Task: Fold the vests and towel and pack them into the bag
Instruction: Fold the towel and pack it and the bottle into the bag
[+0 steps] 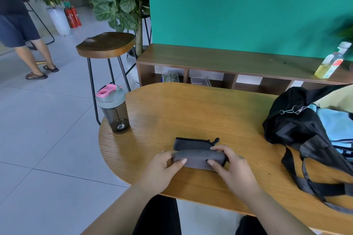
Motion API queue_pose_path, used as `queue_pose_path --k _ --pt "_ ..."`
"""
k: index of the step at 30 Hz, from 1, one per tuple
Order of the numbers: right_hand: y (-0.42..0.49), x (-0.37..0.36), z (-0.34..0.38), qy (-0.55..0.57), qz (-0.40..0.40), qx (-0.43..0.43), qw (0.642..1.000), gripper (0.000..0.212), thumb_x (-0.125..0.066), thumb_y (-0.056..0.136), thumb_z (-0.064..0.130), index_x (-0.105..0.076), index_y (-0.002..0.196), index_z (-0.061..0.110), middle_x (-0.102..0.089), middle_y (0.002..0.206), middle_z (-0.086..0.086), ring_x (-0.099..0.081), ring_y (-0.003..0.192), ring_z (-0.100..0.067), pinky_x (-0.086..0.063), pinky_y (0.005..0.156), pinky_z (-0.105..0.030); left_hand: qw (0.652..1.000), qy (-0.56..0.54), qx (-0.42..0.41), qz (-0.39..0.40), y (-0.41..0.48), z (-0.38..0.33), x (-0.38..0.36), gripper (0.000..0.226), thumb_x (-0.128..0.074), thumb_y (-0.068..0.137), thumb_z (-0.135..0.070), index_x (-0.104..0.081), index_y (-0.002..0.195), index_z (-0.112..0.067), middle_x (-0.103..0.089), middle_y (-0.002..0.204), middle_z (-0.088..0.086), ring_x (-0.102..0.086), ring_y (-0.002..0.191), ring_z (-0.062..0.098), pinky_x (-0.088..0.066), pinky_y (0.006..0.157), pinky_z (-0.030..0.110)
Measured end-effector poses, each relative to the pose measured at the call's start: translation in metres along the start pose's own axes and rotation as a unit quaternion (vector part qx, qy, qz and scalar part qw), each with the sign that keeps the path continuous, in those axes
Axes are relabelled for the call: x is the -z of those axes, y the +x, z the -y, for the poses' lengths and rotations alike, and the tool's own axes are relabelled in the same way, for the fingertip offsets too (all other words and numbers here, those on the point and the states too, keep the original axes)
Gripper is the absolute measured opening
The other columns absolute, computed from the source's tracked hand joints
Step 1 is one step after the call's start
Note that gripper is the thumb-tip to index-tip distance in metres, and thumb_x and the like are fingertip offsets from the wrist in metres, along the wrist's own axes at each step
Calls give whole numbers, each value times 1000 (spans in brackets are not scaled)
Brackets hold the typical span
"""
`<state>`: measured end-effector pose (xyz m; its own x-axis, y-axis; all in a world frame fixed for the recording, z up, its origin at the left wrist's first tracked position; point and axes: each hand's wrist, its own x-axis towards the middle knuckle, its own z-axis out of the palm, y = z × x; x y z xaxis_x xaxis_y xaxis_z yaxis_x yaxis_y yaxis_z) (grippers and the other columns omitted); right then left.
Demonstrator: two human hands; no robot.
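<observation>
Grey vest [198,158], lower centre: soft, light, limp; likely unrolls if released. Pinched at both ends by left grip [160,170], right grip [233,168]; suitable hold.

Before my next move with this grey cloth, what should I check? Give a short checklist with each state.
1. Left hand grips the grey cloth: ok.
2. Right hand grips its other end: ok.
3. Fold complete: not ok, the near layer is lifted, not laid flat.
4. Bag open: ok, blue fabric shows inside.
5. Table between cloth and bag bare: ok.
6. Room left in bag: cannot tell.
</observation>
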<state>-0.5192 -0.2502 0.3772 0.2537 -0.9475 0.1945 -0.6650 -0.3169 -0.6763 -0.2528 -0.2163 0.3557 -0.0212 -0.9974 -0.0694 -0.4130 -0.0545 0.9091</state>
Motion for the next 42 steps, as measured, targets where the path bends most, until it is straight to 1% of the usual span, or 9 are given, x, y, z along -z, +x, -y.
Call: queue_pose_path --k 6,9,12,16,20,28,32,38,42 --pt "25 -21 6 79 -43 -117 989 42 -69 95 52 -52 133 48 -70 93 15 -69 85 -5 -57 67 -29 987 56 22 -151 15 -10 -13 40 -57 99 -61 -57 133 -41 -73 100 -18 -69 97 4 -58 92 40" --pt "25 -39 4 -48 -61 -135 988 53 -66 99 48 -43 147 43 -56 112 10 -66 92 -16 -58 72 -32 949 248 32 -192 22 -10 -18 57 -52 101 -61 -40 152 -39 -67 109 -16 -63 107 12 -47 103 41" --pt "21 -51 6 -237 -102 -72 964 56 -71 96 29 -52 149 35 -44 136 -1 -63 107 -26 -60 81 -41 897 378 -74 -218 26 -15 -22 52 -60 101 -38 -48 151 -32 -56 132 -2 -52 125 24 -45 105 41" --pt "28 -60 8 -330 -51 79 939 56 -66 93 17 -57 148 21 -45 160 -6 -47 144 -32 -48 109 -50 876 430 -190 -105 36 -8 -34 49 -36 111 -35 -46 157 -20 -39 166 0 -26 157 22 -26 127 46" --pt "26 -68 0 -302 32 12 953 62 -12 110 48 -33 164 27 -29 171 9 -20 159 -15 -20 130 -41 890 440 -117 -35 42 5 -38 66 -7 111 -54 -18 168 -22 -12 176 -3 3 162 16 -10 131 43" --pt "37 -66 -1 -284 108 -23 952 80 12 97 55 -14 168 28 -14 174 12 -3 161 -13 -3 132 -37 871 479 -106 5 54 1 -36 71 -1 107 -55 -6 169 -21 1 177 -1 9 162 20 -10 131 47" --pt "29 -59 8 -283 73 -47 955 68 -4 106 52 -25 166 26 -31 167 8 -22 155 -16 -16 130 -40 876 467 -107 -60 44 -1 -40 67 -14 109 -58 -18 167 -23 0 176 5 -3 162 25 -20 129 48" --pt "16 -39 13 -282 -1 -139 949 50 -41 105 52 -54 148 30 -59 139 4 -52 129 -21 -43 107 -38 889 405 13 -215 20 -17 -54 52 -39 103 -57 -55 136 -20 -50 135 5 -46 124 25 -44 103 39" --pt "16 -16 4 -197 25 -195 961 34 -50 104 51 -64 130 33 -66 121 6 -62 111 -19 -52 94 -37 919 350 85 -160 18 -30 -63 41 -42 102 -58 -64 109 -24 -59 112 0 -55 107 22 -44 91 35"
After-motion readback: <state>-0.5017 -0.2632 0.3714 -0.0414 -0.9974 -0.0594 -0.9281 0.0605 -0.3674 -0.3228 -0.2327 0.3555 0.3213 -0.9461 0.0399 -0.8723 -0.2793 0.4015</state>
